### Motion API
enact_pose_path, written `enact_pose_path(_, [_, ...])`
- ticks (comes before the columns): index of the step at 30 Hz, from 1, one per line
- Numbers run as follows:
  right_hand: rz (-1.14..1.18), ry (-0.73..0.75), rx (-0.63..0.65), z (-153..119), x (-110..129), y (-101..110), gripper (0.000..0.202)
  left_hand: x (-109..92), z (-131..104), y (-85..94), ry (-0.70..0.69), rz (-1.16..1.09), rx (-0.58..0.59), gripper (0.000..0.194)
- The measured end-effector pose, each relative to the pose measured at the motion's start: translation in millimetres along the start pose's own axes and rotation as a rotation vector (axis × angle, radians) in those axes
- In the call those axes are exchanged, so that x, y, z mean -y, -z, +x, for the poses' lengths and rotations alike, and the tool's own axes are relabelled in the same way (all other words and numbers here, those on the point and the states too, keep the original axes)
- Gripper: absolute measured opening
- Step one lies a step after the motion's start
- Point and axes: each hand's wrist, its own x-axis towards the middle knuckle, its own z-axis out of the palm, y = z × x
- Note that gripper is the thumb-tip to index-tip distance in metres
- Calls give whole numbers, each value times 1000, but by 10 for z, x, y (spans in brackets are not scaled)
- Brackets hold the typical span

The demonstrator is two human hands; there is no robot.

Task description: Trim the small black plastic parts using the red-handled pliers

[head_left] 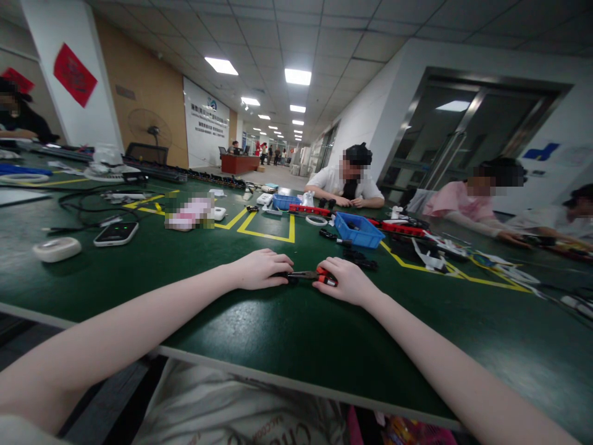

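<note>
My right hand is closed around the red and black handles of a pair of pliers. Their metal jaws point left, toward my left hand. That hand has its fingers closed on a small black part, which meets the tips of the jaws. Most of the part is hidden by my fingers, so its exact kind cannot be made out. Both hands are low over the green tabletop, near the middle of the view.
A blue bin with dark parts stands beyond my right hand, with black pieces beside it. At left lie a tape roll, a white device with a black face and black cables. Several people sit around the table.
</note>
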Motion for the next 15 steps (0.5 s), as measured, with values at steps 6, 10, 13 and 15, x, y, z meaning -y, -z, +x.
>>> enact_pose_path(6, [9, -6, 10, 0, -9, -4, 28, -1, 5, -6, 2, -13, -12, 27])
enact_pose_path(10, [13, -7, 11, -3, -13, -3, 28, 9, 4, -16, 12, -32, -14, 28])
enact_pose_path(13, [10, -4, 8, -6, -15, -3, 28, 13, 4, -17, 22, -39, -11, 28])
enact_pose_path(15, [4, -2, 5, -8, -17, -3, 29, 15, 6, -18, 22, -43, -8, 28])
